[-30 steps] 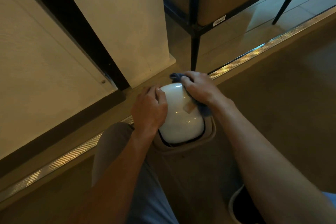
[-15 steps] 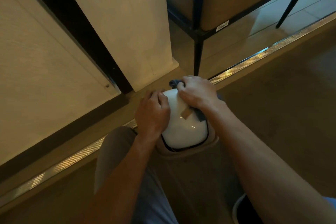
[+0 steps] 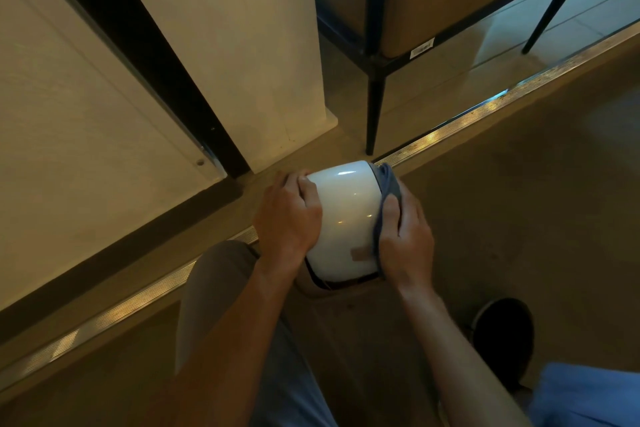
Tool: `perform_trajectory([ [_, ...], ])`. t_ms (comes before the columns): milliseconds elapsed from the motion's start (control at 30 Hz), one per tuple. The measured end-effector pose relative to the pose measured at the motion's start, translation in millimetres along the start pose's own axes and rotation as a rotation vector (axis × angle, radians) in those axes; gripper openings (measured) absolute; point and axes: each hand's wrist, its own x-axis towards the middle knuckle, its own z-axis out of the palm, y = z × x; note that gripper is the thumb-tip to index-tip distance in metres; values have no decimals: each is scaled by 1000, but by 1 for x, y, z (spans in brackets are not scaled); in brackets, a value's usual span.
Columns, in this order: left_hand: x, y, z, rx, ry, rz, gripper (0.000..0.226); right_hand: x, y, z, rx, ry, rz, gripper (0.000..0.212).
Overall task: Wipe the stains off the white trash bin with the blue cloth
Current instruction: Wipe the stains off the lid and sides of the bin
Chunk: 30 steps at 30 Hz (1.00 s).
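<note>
The bin [image 3: 341, 218] sits on the floor [image 3: 519, 201] between the two hands, its glossy white top facing the camera. The left hand [image 3: 287, 218] grips its left side, fingers curled over the far edge, steadying it. The right hand [image 3: 407, 239] grips the cloth [image 3: 388, 184], thumb and fingers curled round it, and presses it against the bin's right flank; the cloth bunches up just beyond the fingertips.

A tan patch [image 3: 358, 254], either a stain or a bit of tape, lies just left of the right hand's heel and is uncovered, so a stroke that keeps to the flank would likely miss it. The light is dim and warm, so faint marks on the white surface could easily be overlooked.

The bin looks light and smooth. A hard push from the right could slide or tip it toward the left hand if that grip loosens. The bunched cloth offers little flat contact, and may smear rather than lift. The rim below both wrists looks dark and could snag the cloth's trailing edge.
</note>
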Motion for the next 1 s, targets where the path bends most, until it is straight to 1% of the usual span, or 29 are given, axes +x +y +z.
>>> perform_trajectory([
  [133,0,-2,0,-9,-20,10,52,-38,11,0,-37,35,76,57],
  [233,-1,-3,-1,-23,-43,23,50,-16,1,-5,59,-20,77,50],
  [333,-3,-3,-3,-32,-57,23,46,38,-12,-9,99,-187,104,44],
  [367,-3,-3,-4,-35,-58,25,46,57,-17,-8,75,-262,109,43],
  [433,-3,0,-5,-28,-53,26,49,86,-29,-2,-39,-406,57,38],
  [500,-3,2,-5,-6,-44,20,51,101,-37,5,-122,-467,-11,32],
  [567,-2,3,-5,3,-37,11,49,95,-36,6,-99,-433,-42,30],
  [667,-3,2,-3,4,-30,-4,45,51,-21,-2,3,-211,-102,36],
  [733,-2,2,-3,15,-26,-7,45,19,-10,-5,17,-111,-68,45],
  [767,-2,2,-3,18,-26,-4,46,10,-7,-5,3,-90,-50,48],
  [833,-3,2,-4,18,-33,7,47,13,-9,-6,6,-101,-66,48],
  [900,-3,2,-5,9,-47,16,48,37,-19,-6,-1,-186,-114,42],
  [967,-3,2,-5,4,-46,26,48,73,-35,-2,-96,-355,-129,36],
  [1000,-3,3,-5,3,-42,29,48,90,-42,1,-186,-444,-116,33],
])
